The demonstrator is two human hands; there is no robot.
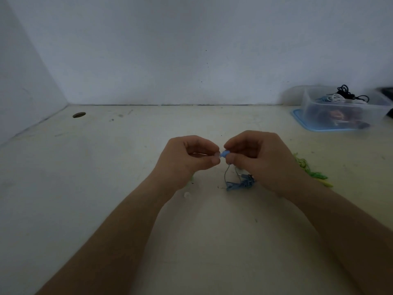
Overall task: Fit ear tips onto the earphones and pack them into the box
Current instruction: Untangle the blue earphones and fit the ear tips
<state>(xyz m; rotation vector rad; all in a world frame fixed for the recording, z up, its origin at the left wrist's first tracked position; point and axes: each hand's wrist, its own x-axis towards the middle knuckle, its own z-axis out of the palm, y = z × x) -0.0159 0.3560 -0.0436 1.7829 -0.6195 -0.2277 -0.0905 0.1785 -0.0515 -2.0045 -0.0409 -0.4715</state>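
from the head camera i see both hands meeting just above the table (106,167), near its middle. the right hand (255,160) pinches the blue earbud (224,154) between thumb and forefinger, nozzle pointing left. the left hand (189,158) pinches something small and pale at its fingertips, right against the bud. i take it for an ear tip (217,155), though it is too small to be sure. the bud's blue cable (238,183) hangs down from the right hand and lies bunched on the table beneath it.

i judge all of this to be very light. the tip should be soft, stretchy and a little slick, so i would hold it by its skirt and roll it over the nozzle rather than push it straight on. the bud is hard and small, best held by its body, not the thin cable, which would kink or pull.

a loose ear tip (187,195) sits on the table below the left wrist, and green earphones (308,169) lie in a heap right of the right hand.

the clear plastic box (314,107) stands at the far right on a blue lid (302,122). it holds coiled earphones: a white coil (337,97), a black one (344,90) rising over the rim, and darker shapes lower down that i cannot make out.
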